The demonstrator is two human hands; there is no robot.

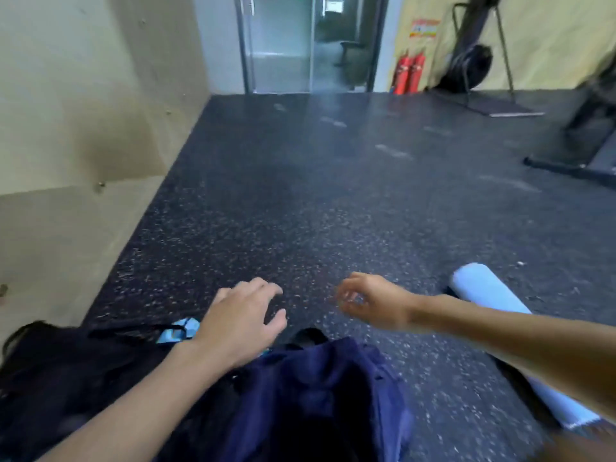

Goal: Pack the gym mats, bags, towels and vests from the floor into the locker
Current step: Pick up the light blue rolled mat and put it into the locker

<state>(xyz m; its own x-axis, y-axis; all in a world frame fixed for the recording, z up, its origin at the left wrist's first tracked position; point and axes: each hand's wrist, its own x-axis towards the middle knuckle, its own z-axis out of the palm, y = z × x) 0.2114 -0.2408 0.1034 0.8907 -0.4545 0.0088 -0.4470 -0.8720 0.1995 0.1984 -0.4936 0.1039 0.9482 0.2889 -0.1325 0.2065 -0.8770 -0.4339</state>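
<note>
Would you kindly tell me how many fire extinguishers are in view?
2: the left extinguisher stands right of the glass door, the right extinguisher beside it. Others may be hidden.

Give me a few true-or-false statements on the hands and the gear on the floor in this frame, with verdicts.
1. A rolled light-blue mat lies on the floor to the right of the right hand. True.
2. The left hand grips the mat. False: its fingers are spread and hold nothing, and it is above the dark items on the left, away from the mat.
3. A navy fabric item lies on the floor below the hands. True.
4. The right hand holds a towel. False: its fingers are loosely curled and it holds nothing.
5. The fire extinguishers by the far wall are green. False: the two fire extinguishers are red.
</note>
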